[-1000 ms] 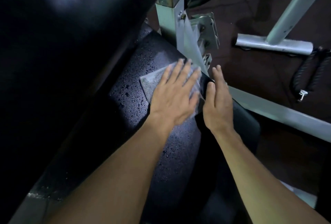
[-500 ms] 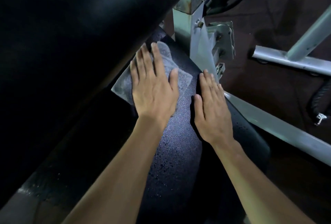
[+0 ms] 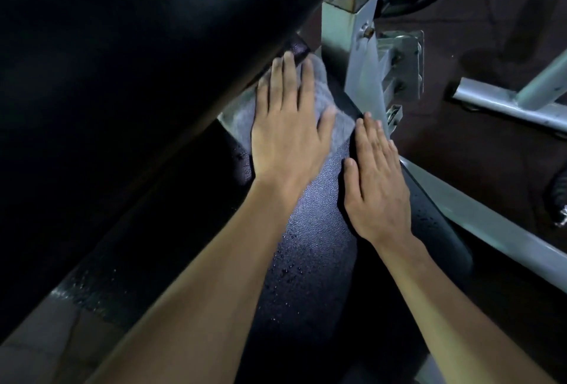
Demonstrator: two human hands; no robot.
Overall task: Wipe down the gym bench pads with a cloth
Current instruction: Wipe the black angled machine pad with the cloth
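Observation:
A black textured seat pad runs up the middle, speckled with water drops. My left hand lies flat, fingers spread, pressing a grey cloth onto the pad's far end, right under the big black back pad that fills the upper left. Part of the cloth is hidden under that pad and under my palm. My right hand rests flat on the seat pad's right edge, fingers together, holding nothing.
A grey metal upright post with a bolted bracket stands just beyond my fingers. A grey frame beam runs along the right of the seat. Another machine's tubular foot lies on the dark floor at the right.
My left hand has slid the cloth from the seat's right side to the left and farther up, under the back pad. My right hand stays on the seat's right edge.

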